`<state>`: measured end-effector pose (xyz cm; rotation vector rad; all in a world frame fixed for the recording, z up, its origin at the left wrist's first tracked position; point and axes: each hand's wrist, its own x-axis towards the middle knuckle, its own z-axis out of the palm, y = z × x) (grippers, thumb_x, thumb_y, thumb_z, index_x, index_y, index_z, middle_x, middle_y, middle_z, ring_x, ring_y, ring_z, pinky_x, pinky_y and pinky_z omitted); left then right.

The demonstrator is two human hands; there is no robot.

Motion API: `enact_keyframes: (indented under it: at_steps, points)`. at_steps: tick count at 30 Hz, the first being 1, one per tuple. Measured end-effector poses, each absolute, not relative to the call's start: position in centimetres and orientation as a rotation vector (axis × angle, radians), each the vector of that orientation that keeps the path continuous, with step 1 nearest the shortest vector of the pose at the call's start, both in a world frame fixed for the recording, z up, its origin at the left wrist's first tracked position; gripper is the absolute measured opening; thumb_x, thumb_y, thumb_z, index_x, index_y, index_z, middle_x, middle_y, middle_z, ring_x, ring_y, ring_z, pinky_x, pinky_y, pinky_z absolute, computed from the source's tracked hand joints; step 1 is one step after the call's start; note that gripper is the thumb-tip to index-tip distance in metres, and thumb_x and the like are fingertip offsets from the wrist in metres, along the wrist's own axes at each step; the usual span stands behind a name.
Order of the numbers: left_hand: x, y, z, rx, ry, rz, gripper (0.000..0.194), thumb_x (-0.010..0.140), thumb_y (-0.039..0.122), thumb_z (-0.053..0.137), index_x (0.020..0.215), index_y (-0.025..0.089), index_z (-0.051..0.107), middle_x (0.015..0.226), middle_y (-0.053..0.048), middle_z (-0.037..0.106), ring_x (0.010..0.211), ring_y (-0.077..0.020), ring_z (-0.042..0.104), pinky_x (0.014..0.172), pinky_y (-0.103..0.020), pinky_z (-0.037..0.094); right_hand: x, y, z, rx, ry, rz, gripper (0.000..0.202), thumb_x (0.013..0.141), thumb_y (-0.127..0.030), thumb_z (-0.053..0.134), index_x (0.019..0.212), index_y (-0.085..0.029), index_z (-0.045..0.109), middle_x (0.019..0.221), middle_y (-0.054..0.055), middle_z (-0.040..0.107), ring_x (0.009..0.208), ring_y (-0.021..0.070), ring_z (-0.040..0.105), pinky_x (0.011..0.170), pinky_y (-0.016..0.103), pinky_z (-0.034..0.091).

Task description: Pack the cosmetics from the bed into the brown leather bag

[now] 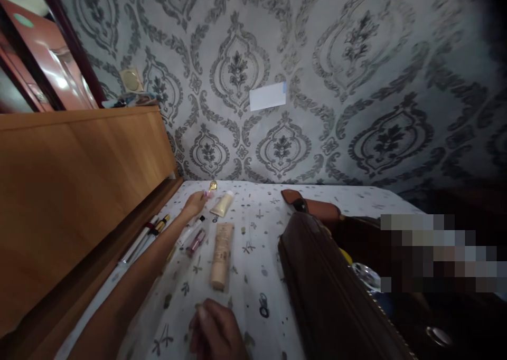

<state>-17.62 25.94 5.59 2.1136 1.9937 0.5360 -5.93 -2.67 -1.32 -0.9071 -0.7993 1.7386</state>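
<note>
My left hand point(195, 204) reaches to the far side of the patterned white sheet. Its fingers are closed around a small pink and gold item point(213, 186), too small to name. A cream tube with a white cap point(223, 204) lies just right of it. Close to my forearm are a clear slim tube with a black cap point(191, 230) and a mauve cosmetic tube point(196, 242). A beige cosmetic tube point(222, 255) lies in the middle. Nearer me, my right hand point(218, 331) has its fingers curled in; whatever they may hold is hidden.
On the right stands a dark brown bag point(317, 281), its opening holding several items. Behind it lies a brown leather case point(317, 208). Slim white and gold sticks point(144, 238) lie along the wooden panel point(87, 191) at left. Patterned wallpaper covers the back wall.
</note>
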Motion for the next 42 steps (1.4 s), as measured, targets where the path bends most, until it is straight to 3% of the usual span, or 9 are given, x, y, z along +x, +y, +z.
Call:
enact_keyframes:
  at_steps: [5, 11, 15, 20, 26, 28, 33, 38, 42]
  points:
    - [-20.0, 18.5, 5.1, 1.982, 1.756, 0.792, 0.026, 0.089, 0.026, 0.042, 0.071, 0.016, 0.057, 0.074, -0.002, 0.062, 0.079, -0.0170, 0.060, 0.075, -0.029, 0.048, -5.1, -1.8, -0.8, -0.832, -0.825, 1.785, 0.062, 0.065, -0.078, 0.066, 0.071, -0.017, 0.059, 0.049, -0.003, 0.056, 0.034, 0.0045, 0.038, 0.036, 0.017, 0.026]
    - [-19.6, 10.2, 4.3, 1.841, 1.452, 0.933, 0.033, 0.087, 0.047, 0.038, 0.072, 0.020, 0.049, 0.067, -0.001, 0.055, 0.063, -0.0145, 0.051, 0.062, -0.027, 0.044, -4.2, -1.3, 0.9, -0.851, -0.806, 1.682, 0.058, 0.060, -0.071, 0.075, 0.076, -0.017, 0.061, 0.052, -0.002, 0.058, 0.038, 0.0066, 0.045, 0.039, 0.018, 0.032]
    - [-17.7, 6.5, 4.2, 1.650, 1.110, 0.963, 0.041, 0.086, 0.058, 0.045, 0.076, 0.019, 0.049, 0.062, 0.001, 0.051, 0.057, -0.0125, 0.046, 0.057, -0.026, 0.038, -3.5, -0.9, 1.9, -0.902, -0.731, 1.500, 0.052, 0.061, -0.061, 0.081, 0.086, -0.018, 0.066, 0.060, -0.001, 0.061, 0.045, 0.0102, 0.050, 0.042, 0.020, 0.033]
    - [-15.8, 3.8, 3.6, 1.376, 0.815, 0.878, 0.048, 0.082, 0.065, 0.057, 0.076, 0.019, 0.047, 0.059, 0.004, 0.047, 0.048, -0.0084, 0.040, 0.048, -0.022, 0.031, -2.0, 0.0, 2.0, -0.981, -0.843, 1.261, 0.053, 0.074, -0.057, 0.072, 0.108, -0.017, 0.070, 0.060, 0.000, 0.057, 0.050, 0.0125, 0.045, 0.045, 0.024, 0.035]
    - [-15.2, 2.3, 1.9, 1.278, 0.707, 0.864, 0.048, 0.083, 0.062, 0.060, 0.078, 0.016, 0.049, 0.062, 0.005, 0.045, 0.045, -0.0058, 0.043, 0.044, -0.019, 0.030, -1.6, 0.0, 2.3, -0.913, -1.132, 1.047, 0.036, 0.086, -0.050, 0.061, 0.071, -0.019, 0.073, 0.076, 0.004, 0.059, 0.069, 0.0159, 0.053, 0.069, 0.028, 0.048]
    - [-15.1, 2.2, 1.8, 1.269, 0.685, 0.861, 0.048, 0.082, 0.063, 0.060, 0.078, 0.016, 0.049, 0.062, 0.005, 0.045, 0.044, -0.0057, 0.043, 0.043, -0.019, 0.031, -1.7, 0.0, 2.1, -0.903, -1.129, 1.086, 0.034, 0.085, -0.049, 0.063, 0.072, -0.020, 0.073, 0.078, 0.004, 0.059, 0.071, 0.0167, 0.054, 0.069, 0.029, 0.049]
    - [-14.9, 2.3, 1.6, 1.270, 0.659, 0.842, 0.050, 0.081, 0.064, 0.061, 0.073, 0.016, 0.049, 0.059, 0.004, 0.046, 0.045, -0.0064, 0.044, 0.044, -0.019, 0.035, -1.9, 0.1, 1.3, -0.896, -1.021, 1.256, 0.033, 0.080, -0.051, 0.067, 0.070, -0.019, 0.070, 0.079, 0.003, 0.057, 0.061, 0.0152, 0.054, 0.050, 0.027, 0.046]
    - [-15.0, 2.4, 1.5, 1.411, 0.748, 0.836, 0.051, 0.085, 0.062, 0.055, 0.066, 0.015, 0.051, 0.055, 0.002, 0.049, 0.046, -0.0077, 0.047, 0.046, -0.020, 0.038, -1.6, 0.3, 1.3, -0.946, -1.006, 1.202, 0.029, 0.076, -0.047, 0.071, 0.074, -0.018, 0.068, 0.070, 0.002, 0.061, 0.063, 0.0162, 0.056, 0.059, 0.028, 0.048]
    - [-15.4, 2.7, 1.8, 1.423, 0.845, 0.956, 0.045, 0.084, 0.059, 0.060, 0.075, 0.016, 0.051, 0.058, 0.004, 0.050, 0.046, -0.0072, 0.047, 0.043, -0.018, 0.035, -1.4, 0.1, 1.6, -1.030, -1.017, 1.129, 0.029, 0.077, -0.046, 0.070, 0.073, -0.018, 0.066, 0.065, 0.000, 0.060, 0.062, 0.0147, 0.053, 0.060, 0.026, 0.044]
